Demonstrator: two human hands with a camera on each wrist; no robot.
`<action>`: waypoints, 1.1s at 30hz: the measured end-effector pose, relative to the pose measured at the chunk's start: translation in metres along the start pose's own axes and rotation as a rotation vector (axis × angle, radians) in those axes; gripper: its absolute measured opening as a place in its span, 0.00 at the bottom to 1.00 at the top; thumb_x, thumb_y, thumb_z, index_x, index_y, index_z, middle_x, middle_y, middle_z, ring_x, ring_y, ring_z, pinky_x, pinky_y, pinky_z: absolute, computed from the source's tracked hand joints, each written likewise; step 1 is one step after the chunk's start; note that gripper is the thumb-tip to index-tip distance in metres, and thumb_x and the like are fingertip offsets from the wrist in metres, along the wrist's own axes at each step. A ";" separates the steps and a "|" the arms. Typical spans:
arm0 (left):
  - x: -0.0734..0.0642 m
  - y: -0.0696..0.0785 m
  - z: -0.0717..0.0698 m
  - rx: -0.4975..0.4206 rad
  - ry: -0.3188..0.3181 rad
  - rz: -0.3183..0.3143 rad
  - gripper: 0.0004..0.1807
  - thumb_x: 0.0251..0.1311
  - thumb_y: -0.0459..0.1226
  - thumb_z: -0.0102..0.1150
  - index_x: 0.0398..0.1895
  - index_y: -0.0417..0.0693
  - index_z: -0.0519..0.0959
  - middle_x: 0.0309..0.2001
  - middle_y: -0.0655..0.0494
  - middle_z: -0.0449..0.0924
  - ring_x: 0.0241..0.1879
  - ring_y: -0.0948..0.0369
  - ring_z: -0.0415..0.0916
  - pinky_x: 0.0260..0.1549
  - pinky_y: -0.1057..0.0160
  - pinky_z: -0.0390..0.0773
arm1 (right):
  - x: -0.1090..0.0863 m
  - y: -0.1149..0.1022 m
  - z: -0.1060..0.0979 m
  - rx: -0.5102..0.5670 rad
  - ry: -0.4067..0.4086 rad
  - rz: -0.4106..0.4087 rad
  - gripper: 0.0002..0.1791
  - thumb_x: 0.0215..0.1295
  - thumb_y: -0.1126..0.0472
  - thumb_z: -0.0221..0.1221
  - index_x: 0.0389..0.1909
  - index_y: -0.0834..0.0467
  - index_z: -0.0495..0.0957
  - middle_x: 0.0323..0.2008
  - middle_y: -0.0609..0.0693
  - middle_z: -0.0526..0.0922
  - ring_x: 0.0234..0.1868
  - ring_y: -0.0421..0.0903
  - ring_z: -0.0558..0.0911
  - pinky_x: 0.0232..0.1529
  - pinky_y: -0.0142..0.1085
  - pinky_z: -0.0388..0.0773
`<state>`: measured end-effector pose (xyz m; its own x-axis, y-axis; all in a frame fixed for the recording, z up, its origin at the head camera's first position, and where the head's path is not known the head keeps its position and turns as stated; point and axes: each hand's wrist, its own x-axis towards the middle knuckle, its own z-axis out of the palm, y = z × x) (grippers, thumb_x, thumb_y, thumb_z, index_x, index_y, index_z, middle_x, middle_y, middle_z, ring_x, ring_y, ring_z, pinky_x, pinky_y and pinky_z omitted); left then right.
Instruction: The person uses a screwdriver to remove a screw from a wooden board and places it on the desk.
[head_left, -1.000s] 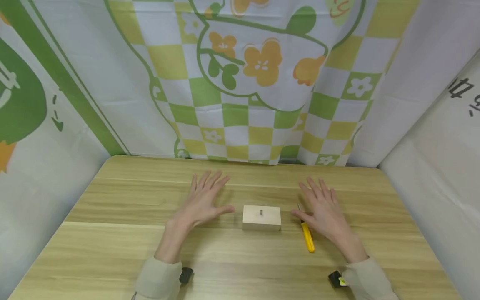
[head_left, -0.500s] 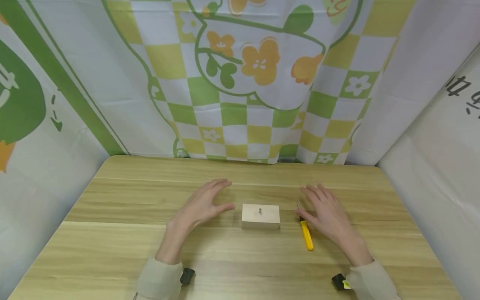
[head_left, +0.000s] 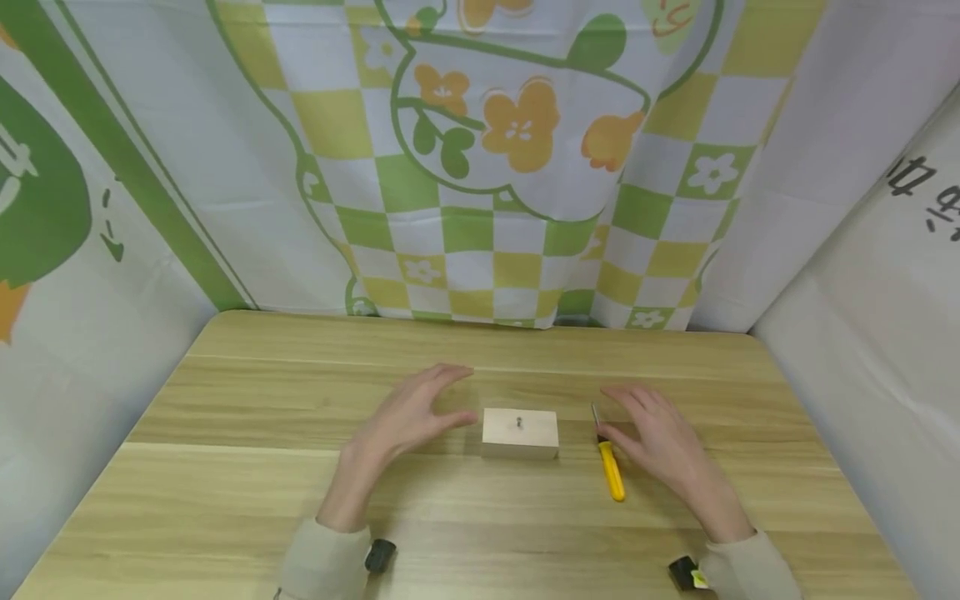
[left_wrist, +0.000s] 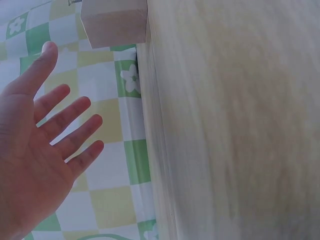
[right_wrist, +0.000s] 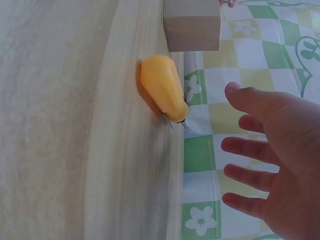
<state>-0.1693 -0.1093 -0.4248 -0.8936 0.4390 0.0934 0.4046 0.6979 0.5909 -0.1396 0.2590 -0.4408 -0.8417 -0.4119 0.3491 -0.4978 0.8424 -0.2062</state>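
Observation:
In the head view a pale wooden block [head_left: 536,433] lies on the table, a small metal screw [head_left: 519,422] standing up from its top face. My left hand [head_left: 408,417] hovers left of the block, thumb and fingers spread apart around nothing. On the block's other side lies a screwdriver [head_left: 612,473] with a yellow handle and a thin metal shaft. Close by it, my right hand [head_left: 660,437] hangs with relaxed fingers, its thumb overlapping the dark collar in this view. The right wrist view has the yellow handle [right_wrist: 161,80] resting on the table, apart from the fingers.
The wood-grain table [head_left: 225,500] reaches back to a hanging curtain [head_left: 472,225] with green and yellow checks. White fabric walls [head_left: 885,333] close in on both sides. Small dark devices [head_left: 380,556] sit at both wrists.
Both hands have gone from flat, widely spread fingers to looser, inward-bent ones, lifting their sides. The left has shifted slightly toward the block. The block and screwdriver stay put.

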 end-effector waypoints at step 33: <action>0.001 0.012 0.015 -0.103 -0.087 0.036 0.35 0.56 0.55 0.68 0.66 0.53 0.74 0.67 0.59 0.73 0.69 0.55 0.68 0.70 0.49 0.66 | -0.020 -0.003 -0.002 -0.018 -0.116 -0.075 0.29 0.59 0.49 0.69 0.60 0.55 0.78 0.49 0.49 0.83 0.52 0.49 0.80 0.55 0.50 0.81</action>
<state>-0.1628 -0.0919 -0.4295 -0.8569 0.5131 0.0490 0.4099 0.6207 0.6684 -0.1211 0.2656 -0.4451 -0.8214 -0.5102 0.2548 -0.5571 0.8134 -0.1671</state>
